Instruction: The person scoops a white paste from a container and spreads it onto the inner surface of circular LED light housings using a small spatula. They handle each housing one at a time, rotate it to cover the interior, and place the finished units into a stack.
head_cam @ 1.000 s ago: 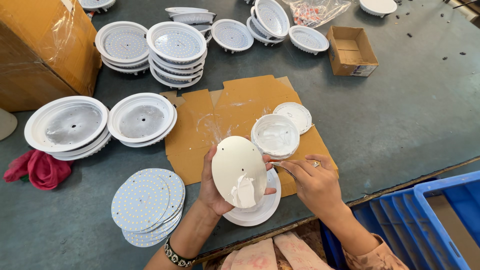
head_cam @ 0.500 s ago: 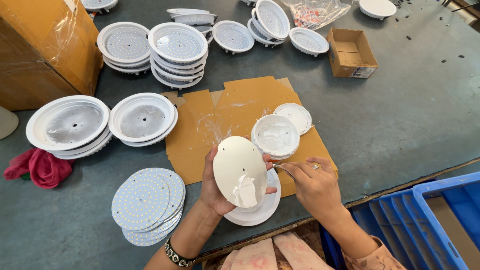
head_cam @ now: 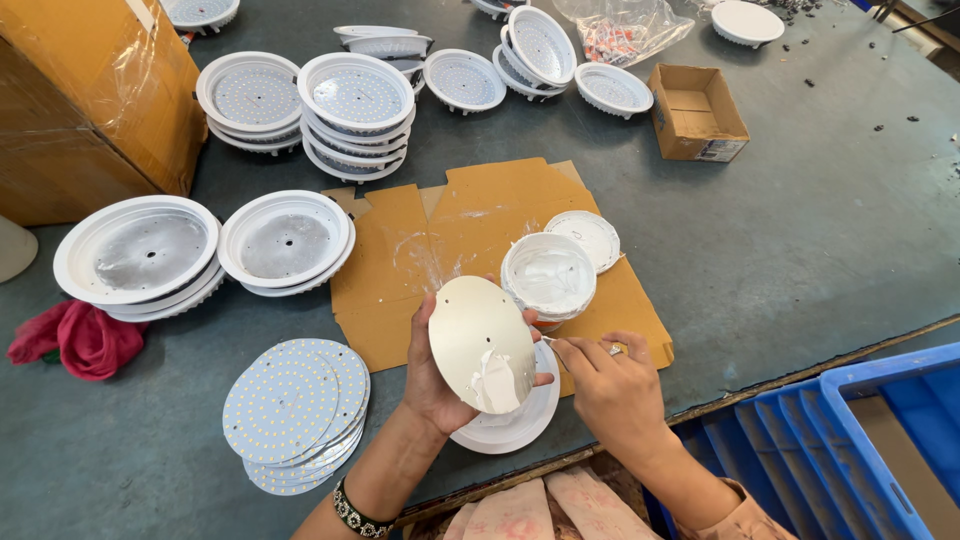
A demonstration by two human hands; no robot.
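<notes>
Little shifted, left hand still gripping round disc upright, right hand pinching small spatula beside it.

A grey-green table carries flattened cardboard at its middle, stacks of white round lamp housings behind and to the left, a pile of round white discs near the front edge, a red rag, a small open cardboard box and a large brown box.

matt metal disc smeared with glossy white paste; rough brown cardboard sheet; soft red cloth.
</notes>
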